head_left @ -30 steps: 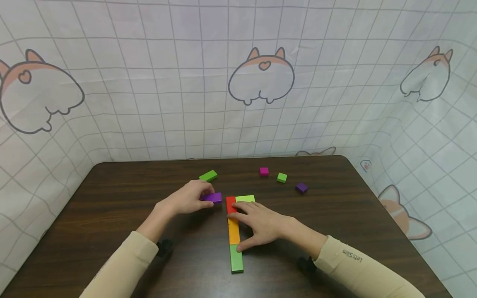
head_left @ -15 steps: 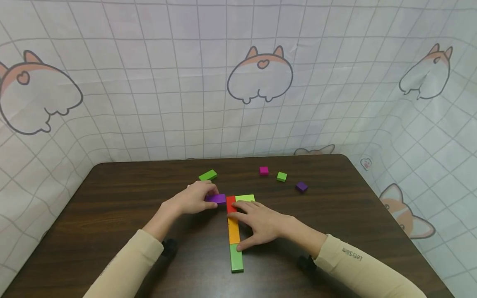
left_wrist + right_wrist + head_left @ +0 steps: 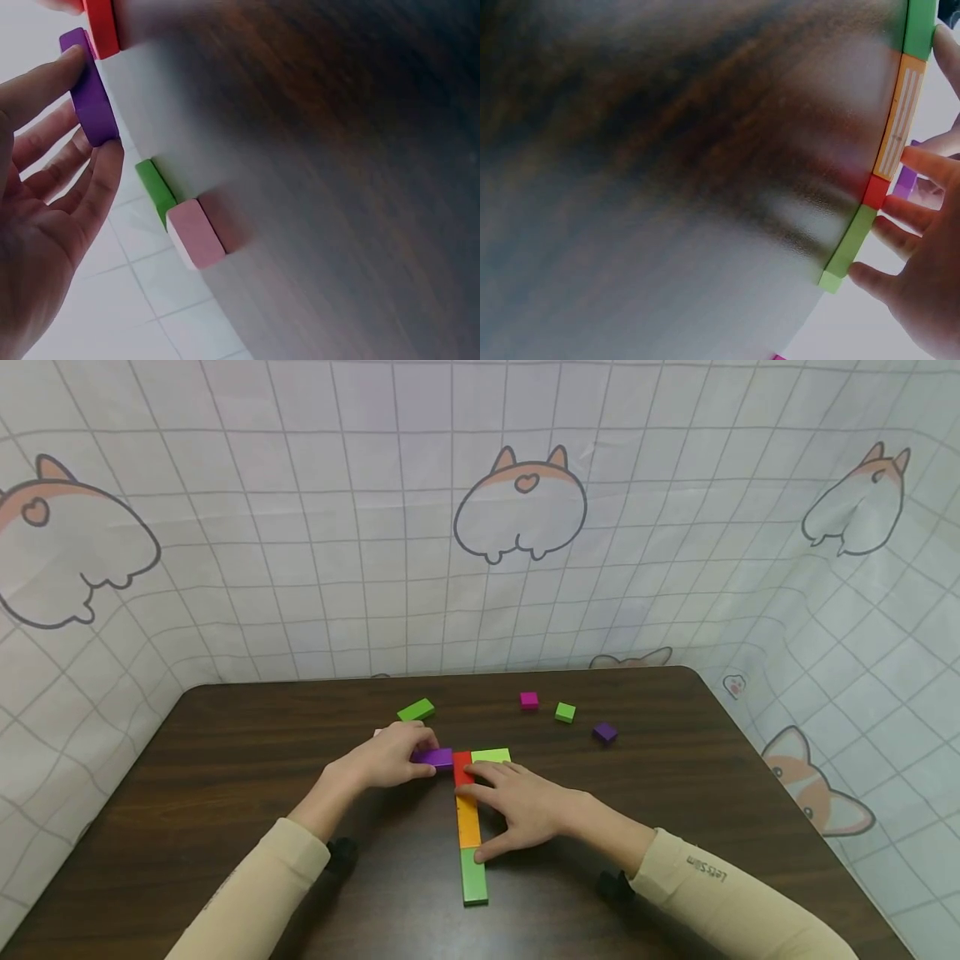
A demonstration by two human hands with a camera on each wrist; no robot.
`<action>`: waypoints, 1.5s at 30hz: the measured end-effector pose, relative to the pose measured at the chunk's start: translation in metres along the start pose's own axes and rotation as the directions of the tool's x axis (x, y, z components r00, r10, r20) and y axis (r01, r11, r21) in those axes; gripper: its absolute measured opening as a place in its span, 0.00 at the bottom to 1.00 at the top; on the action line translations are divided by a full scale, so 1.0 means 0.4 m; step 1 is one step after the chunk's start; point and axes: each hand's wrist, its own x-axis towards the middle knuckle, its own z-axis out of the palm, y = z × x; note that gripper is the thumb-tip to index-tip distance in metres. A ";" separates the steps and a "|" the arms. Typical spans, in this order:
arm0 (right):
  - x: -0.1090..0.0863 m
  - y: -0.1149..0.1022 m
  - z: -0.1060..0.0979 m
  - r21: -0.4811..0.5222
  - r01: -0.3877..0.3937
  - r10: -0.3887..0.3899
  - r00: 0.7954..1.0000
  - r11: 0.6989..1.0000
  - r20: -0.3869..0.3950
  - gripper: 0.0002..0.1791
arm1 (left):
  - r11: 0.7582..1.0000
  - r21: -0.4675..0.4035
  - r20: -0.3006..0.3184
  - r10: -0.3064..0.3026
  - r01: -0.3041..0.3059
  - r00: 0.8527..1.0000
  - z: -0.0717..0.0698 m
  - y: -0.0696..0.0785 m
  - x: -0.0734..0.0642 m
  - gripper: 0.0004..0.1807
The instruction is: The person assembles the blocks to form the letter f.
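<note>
Presently, left hand (image 3: 382, 758) pinches the purple block (image 3: 437, 758) between thumb and fingers, its end touching or just beside the red block (image 3: 462, 762); cannot tell which. Right hand (image 3: 521, 806), fingers spread, rests along the joined red, orange block (image 3: 467, 825), green block (image 3: 474, 878) and lime block (image 3: 491, 756).

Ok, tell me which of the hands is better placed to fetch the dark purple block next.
Probably the right hand: it touches the row of blocks without gripping, and is nearer the dark purple block. The left hand is occupied, pinching the bright purple block.
</note>
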 end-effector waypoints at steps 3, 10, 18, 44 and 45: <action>0.001 0.000 -0.001 0.004 0.003 -0.003 1.000 1.000 0.001 0.53 | 1.000 -0.001 0.004 0.011 -0.011 1.000 0.001 -0.002 0.000 0.13; 0.001 0.002 0.000 0.006 0.006 -0.006 1.000 1.000 0.003 0.53 | 0.999 -0.009 0.021 0.034 -0.034 0.999 0.008 -0.004 0.004 0.14; 0.002 0.004 0.003 -0.001 0.010 -0.010 1.000 1.000 -0.003 0.53 | 1.000 0.001 0.047 0.028 -0.028 0.999 0.018 -0.010 0.014 0.15; 0.002 -0.001 -0.006 0.009 -0.006 0.006 1.000 1.000 0.020 0.53 | 0.998 -0.053 -0.002 -0.018 0.018 1.000 0.021 -0.035 0.004 0.19; 0.002 0.000 -0.006 0.007 -0.007 0.007 1.000 1.000 0.021 0.53 | 0.998 -0.063 -0.010 -0.022 0.021 1.000 0.019 -0.038 0.002 0.19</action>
